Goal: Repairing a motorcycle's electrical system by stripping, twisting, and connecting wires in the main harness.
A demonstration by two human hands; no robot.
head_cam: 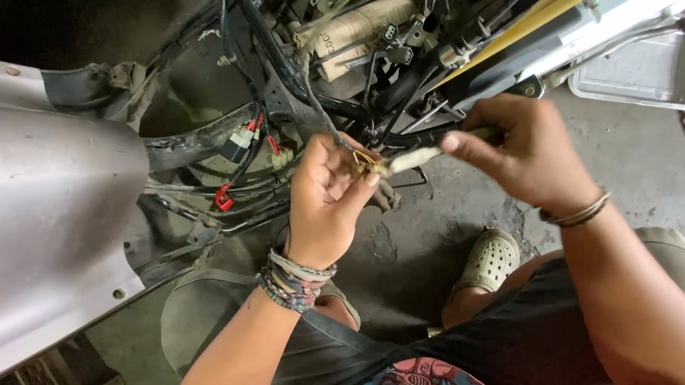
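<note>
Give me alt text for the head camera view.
Two bare hands work on wiring of a stripped scooter: the left hand pinches a small brass connector, the right hand holds a pale-handled tool to it. Concrete floor below.

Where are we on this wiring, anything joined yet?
Done: the bodywork is off, so the frame and wire bundles lie exposed beside the silver panel. In hand: the left hand pinches small brass terminals, and the right hand holds a white-sleeved lead up to them. Left: the two are not visibly joined; red connectors hang loose.
</note>
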